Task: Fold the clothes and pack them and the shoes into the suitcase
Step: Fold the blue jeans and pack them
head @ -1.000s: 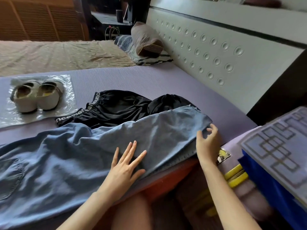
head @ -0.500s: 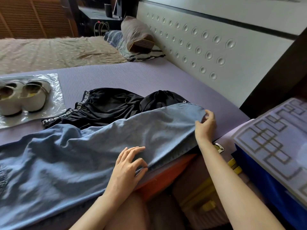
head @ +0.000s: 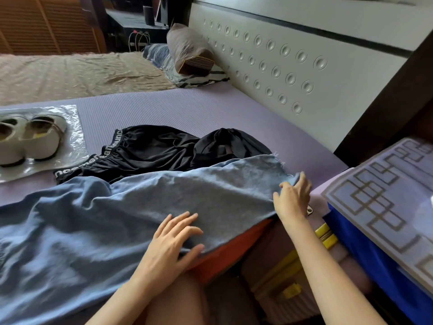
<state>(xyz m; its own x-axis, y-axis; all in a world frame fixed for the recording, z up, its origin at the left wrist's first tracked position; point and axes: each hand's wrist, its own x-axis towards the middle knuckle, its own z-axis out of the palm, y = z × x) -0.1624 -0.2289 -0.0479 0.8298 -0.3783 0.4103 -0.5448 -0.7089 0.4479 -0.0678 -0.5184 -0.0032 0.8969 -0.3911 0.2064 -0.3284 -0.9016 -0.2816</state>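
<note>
Blue jeans (head: 121,216) lie spread across the purple mat (head: 187,109), one leg reaching right with a frayed hem. My right hand (head: 293,198) pinches that hem at its near corner. My left hand (head: 173,238) rests on the denim near its front edge, fingers bent over the fabric, thumb at the edge. Black shorts (head: 152,156) with a lettered waistband lie crumpled behind the jeans. A pair of cream shoes (head: 28,139) sits on a clear plastic sheet (head: 75,127) at the far left. The open suitcase (head: 379,266), blue inside with a patterned lid, stands at the right.
A white studded headboard (head: 293,66) runs along the right of the bed. A bolster and striped pillow (head: 192,55) lie at the far end, next to a beige sheet (head: 70,73). Yellow straps (head: 325,235) and an orange cloth (head: 232,252) show below the mat's front edge.
My right hand has shifted along the jeans hem toward its near corner, keeping hold. My left hand's fingers went from spread flat to bent on the denim. The camera turned left.
</note>
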